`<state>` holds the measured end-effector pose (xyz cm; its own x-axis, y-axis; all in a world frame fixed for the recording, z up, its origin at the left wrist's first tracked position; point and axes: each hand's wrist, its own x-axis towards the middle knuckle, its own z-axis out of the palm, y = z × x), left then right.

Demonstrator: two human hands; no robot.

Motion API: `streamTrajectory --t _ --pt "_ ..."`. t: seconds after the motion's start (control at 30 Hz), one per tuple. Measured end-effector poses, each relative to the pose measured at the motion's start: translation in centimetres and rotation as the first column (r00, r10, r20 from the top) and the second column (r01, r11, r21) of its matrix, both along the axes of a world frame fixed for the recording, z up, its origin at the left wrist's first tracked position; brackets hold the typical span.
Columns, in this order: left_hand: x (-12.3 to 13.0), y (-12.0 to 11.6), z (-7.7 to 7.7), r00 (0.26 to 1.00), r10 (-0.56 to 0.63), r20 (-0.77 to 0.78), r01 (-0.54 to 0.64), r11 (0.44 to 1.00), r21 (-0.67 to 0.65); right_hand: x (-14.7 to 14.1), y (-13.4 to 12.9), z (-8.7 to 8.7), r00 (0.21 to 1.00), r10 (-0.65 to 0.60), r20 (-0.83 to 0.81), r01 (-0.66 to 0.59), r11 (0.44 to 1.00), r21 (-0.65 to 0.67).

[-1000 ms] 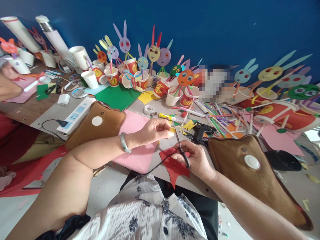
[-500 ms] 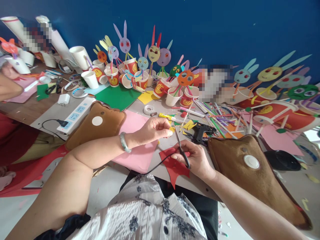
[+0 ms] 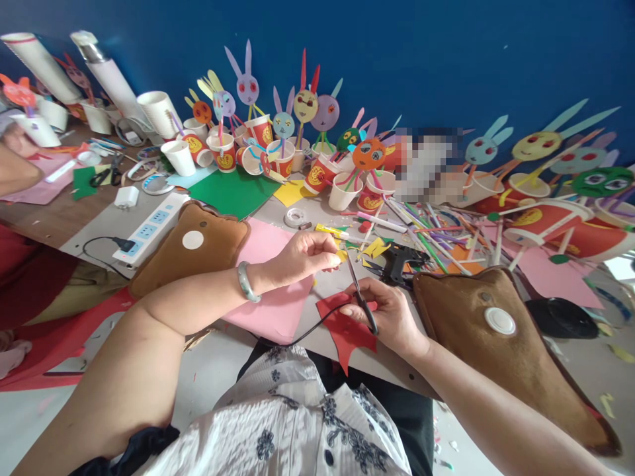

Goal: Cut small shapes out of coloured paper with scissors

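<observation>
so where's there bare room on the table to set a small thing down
Likeliest, the grey tabletop between the power strip, white charger and wooden surface. Narrower: the gap between pink sheet and red paper, though a black cord crosses it. Crowded: beyond the scissors, with straws and paper cups.

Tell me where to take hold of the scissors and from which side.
Probably best by the dark handles, from the near right, where the right hand holds the scissors: the handles lie toward the body, while the slim blades point away, near the left hand and its small yellow piece.
</observation>
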<state>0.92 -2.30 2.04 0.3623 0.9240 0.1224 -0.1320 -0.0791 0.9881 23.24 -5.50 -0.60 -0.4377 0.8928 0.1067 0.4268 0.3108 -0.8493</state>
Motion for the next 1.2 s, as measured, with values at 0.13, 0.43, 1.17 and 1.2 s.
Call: streamTrajectory --t 0.13,0.43,1.17,1.2 --pt "0.01 0.03 -0.01 0.999 -0.011 0.033 0.011 1.000 -0.014 -0.03 -0.02 -0.09 1.000 -0.011 -0.006 0.011 1.000 -0.010" --pt "0.18 -0.07 0.52 0.998 -0.019 -0.058 0.021 0.999 0.029 0.00 0.04 -0.07 1.000 0.006 -0.002 -0.006 1.000 -0.022" --pt "0.33 -0.03 -0.16 0.998 -0.039 -0.043 0.042 0.997 0.071 -0.01 -0.07 -0.08 1.000 0.015 -0.005 -0.015 1.000 -0.009" --pt "0.30 -0.02 -0.17 0.998 -0.038 -0.044 0.041 0.996 0.074 0.03 -0.06 -0.12 1.000 0.013 -0.005 -0.013 1.000 -0.010"
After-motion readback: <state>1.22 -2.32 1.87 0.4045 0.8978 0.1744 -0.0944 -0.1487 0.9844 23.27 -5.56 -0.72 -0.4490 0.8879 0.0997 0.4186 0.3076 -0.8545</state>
